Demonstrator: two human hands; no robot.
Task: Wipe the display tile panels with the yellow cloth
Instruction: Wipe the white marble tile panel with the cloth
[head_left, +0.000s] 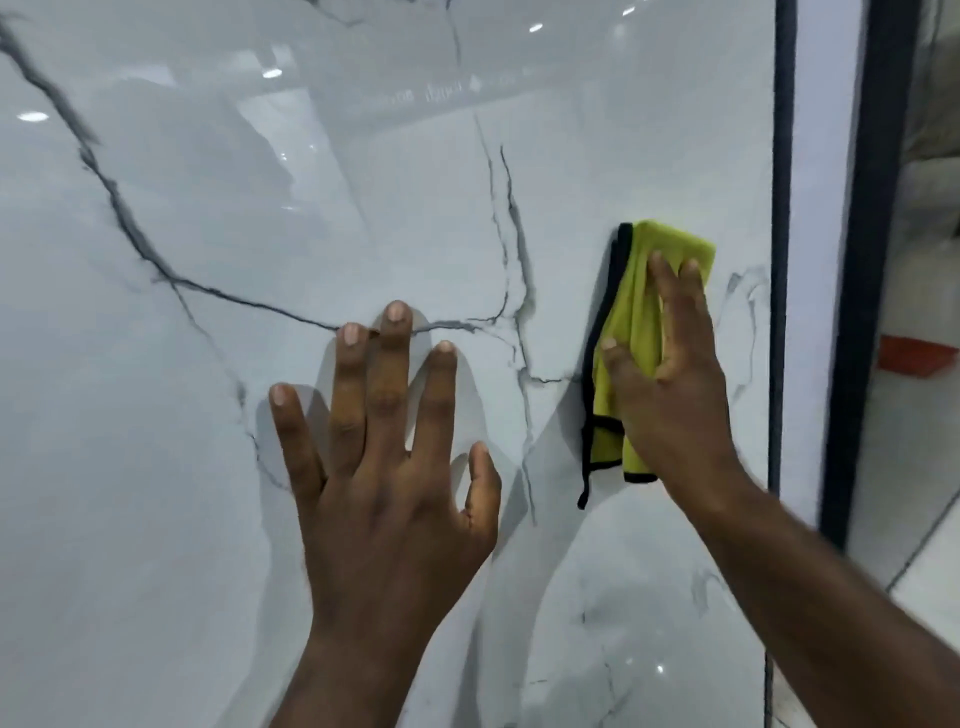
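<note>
A glossy white tile panel (218, 218) with dark grey veins fills most of the view. My left hand (387, 457) lies flat against it near the middle, fingers straight and spread. To the right, my right hand (670, 384) presses the folded yellow cloth (631, 312) with black edging flat on the panel, fingers straight. The cloth sits close to the panel's right edge, and its lower corner hangs below my palm.
A dark frame strip (782, 208) runs down the panel's right edge, with a second dark upright (872, 260) beyond it. Further right lies a pale tiled floor (914, 493) with an orange object (917, 354) on it.
</note>
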